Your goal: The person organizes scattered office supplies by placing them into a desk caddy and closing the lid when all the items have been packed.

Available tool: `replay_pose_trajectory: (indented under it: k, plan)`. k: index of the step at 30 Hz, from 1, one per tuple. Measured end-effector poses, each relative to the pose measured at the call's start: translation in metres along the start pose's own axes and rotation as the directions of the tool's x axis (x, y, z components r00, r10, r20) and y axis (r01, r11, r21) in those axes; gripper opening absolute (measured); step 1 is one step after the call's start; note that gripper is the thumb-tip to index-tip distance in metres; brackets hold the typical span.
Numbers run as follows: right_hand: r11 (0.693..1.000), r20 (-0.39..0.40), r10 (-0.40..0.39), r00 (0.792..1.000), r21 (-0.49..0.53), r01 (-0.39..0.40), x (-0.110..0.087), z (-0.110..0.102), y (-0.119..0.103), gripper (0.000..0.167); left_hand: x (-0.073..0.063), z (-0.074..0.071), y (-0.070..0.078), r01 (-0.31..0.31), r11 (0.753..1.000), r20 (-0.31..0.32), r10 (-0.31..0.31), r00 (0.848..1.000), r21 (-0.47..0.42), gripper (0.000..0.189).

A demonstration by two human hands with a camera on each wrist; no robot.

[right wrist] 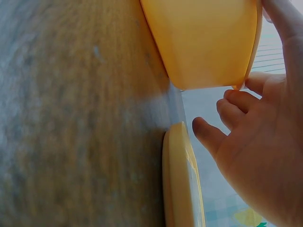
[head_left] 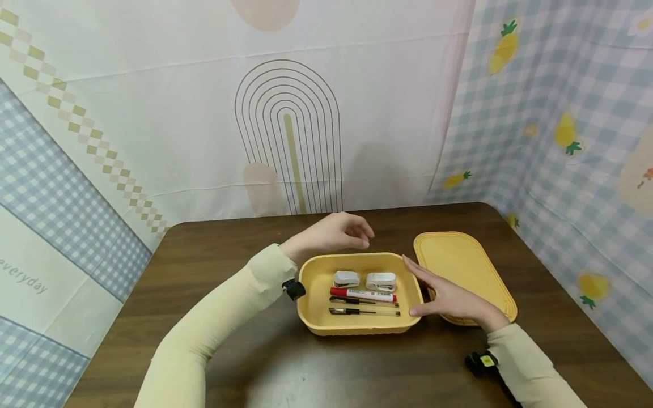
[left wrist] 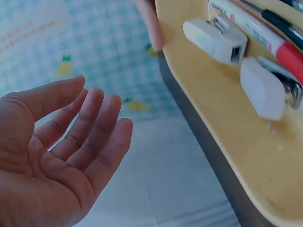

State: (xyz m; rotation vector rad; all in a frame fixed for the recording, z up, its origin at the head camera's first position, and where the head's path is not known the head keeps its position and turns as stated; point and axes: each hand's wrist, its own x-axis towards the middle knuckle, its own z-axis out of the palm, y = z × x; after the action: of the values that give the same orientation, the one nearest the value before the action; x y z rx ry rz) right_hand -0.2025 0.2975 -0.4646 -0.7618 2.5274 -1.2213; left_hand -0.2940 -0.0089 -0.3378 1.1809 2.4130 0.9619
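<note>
Storage box [head_left: 318, 294] sits on worktop [head_left: 326, 374], its lid [head_left: 461, 266] flat to the right; left hand [head_left: 334, 232] above the worktop just behind the box, right hand [head_left: 449, 297] touching the box's right rim, on the lid side. In the box, left mini stapler [head_left: 346, 278] and right mini stapler [head_left: 381, 281] at back, marker [head_left: 363, 294] crosswise before them, then rear gel pen [head_left: 339, 300], front gel pen [head_left: 346, 311] nearest the front.
</note>
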Motion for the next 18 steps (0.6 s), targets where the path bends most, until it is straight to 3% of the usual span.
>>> replay_pose_trajectory:
  k: [8,13,18]
  plan:
    - [1.0,0.0,-0.009,1.0,-0.002,0.009,-0.002,0.0,-0.002,0.107,-0.024,-0.025,-0.018,0.029,0.987,-0.106,-0.046,0.993,-0.158,0.022]
    - [1.0,0.005,-0.01,1.0,0.003,0.01,-0.002,0.001,-0.002,0.107,-0.041,-0.038,-0.023,0.049,0.967,-0.185,-0.097,0.978,-0.248,0.021]
    - [1.0,0.002,-0.014,1.0,-0.008,0.014,-0.001,0.0,-0.002,0.107,-0.062,-0.053,-0.026,0.059,0.969,-0.25,-0.12,0.961,-0.24,0.021]
